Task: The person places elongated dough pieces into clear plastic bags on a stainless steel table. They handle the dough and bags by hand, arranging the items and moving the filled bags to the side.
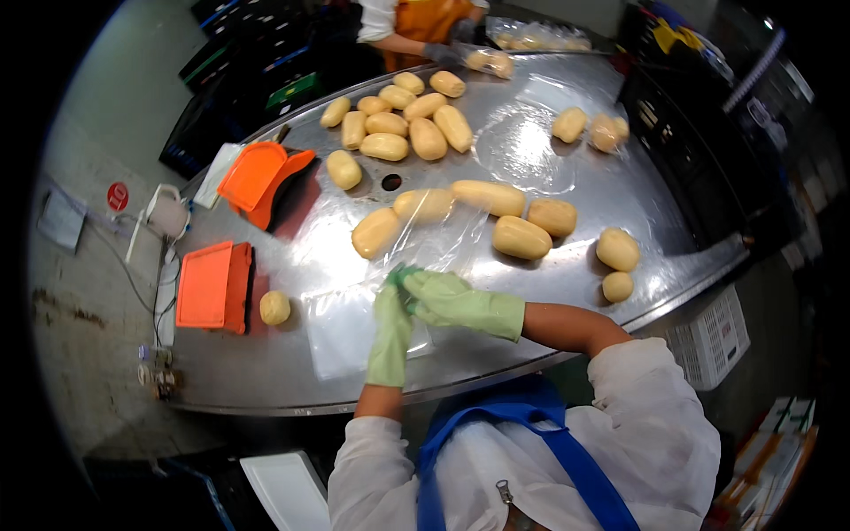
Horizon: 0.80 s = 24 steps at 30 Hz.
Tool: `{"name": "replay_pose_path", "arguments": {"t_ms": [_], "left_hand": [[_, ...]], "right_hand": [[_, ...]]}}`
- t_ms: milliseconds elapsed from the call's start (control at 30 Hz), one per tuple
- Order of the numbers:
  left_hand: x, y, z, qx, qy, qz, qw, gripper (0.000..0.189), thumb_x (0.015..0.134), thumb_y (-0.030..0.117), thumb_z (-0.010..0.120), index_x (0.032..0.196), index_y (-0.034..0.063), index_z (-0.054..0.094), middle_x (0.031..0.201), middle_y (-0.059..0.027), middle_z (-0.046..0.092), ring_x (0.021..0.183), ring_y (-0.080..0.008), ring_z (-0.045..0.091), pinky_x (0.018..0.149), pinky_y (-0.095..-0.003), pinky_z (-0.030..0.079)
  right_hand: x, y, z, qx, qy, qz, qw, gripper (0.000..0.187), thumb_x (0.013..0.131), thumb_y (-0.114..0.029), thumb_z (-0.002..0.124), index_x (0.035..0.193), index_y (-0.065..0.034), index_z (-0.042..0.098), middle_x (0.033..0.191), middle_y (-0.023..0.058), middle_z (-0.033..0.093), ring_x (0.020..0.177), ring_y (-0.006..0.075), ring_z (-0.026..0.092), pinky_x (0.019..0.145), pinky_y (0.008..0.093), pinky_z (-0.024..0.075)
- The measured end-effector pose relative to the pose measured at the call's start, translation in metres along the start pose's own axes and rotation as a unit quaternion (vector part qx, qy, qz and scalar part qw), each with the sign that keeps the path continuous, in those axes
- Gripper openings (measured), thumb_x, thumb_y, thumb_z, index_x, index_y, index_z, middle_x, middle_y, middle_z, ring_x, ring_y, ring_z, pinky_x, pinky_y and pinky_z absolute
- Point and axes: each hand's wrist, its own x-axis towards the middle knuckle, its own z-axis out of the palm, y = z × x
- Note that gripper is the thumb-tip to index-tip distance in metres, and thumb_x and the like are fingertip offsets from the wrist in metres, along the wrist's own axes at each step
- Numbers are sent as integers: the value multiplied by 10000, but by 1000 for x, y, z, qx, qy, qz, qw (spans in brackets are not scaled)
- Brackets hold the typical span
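My left hand (393, 318) and my right hand (448, 295), both in pale green rubber gloves with darker green fingertips, meet at the near edge of a clear plastic bag (438, 249). The fingers of both hands are closed on its film. Beyond them the film spreads over part of a peeled yellow root vegetable (425, 204) and beside another (376, 232). Flat clear bags (342, 332) lie on the steel table (465, 362) by my left hand. More peeled pieces (521, 237) lie right of the film. One short round piece (275, 307) sits to the left.
Several peeled pieces (387, 124) are grouped at the table's far side, near a drain hole (392, 182). Two orange holders (206, 285) stand at left. A black crate (671, 146) borders the right. Across the table, a co-worker's gloved hand (443, 56) touches a bagged piece (490, 62).
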Motion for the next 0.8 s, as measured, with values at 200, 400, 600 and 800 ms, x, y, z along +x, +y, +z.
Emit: {"name": "replay_pose_path", "arguments": {"t_ms": [200,400,600,800], "left_hand": [[-26,48,-139,90,-21,-47,995,403,969,294,411,1211,15,572,1040,-108,654,877,-194,646,700,-263,528],[4,85,-252,403,62,66,910,526,910,379,556,1226,-41,537,1094,-184,637,975,-243,634,783,-325,511],[-12,113,-122,731,216,270,588,555,842,388,659,1138,-75,580,1071,-234,629,995,-322,616,869,-415,473],[-54,25,29,782,62,16,620,677,786,447,690,1196,-69,535,1121,-227,578,1004,-362,573,896,-428,471]], "right_hand": [[-39,46,2,77,1,26,997,477,835,-237,542,1255,-21,482,1177,202,578,997,401,585,842,465,488],[-102,115,-16,2,111,170,979,370,828,-192,543,1154,-26,600,1076,206,636,998,356,609,914,412,473],[-103,148,-52,-87,159,267,946,550,792,-284,650,1255,-17,518,1236,200,553,1147,333,527,960,417,423],[-87,140,-50,-219,8,267,938,856,710,-454,708,1372,-23,377,1242,170,506,1167,299,483,956,414,398]]}}
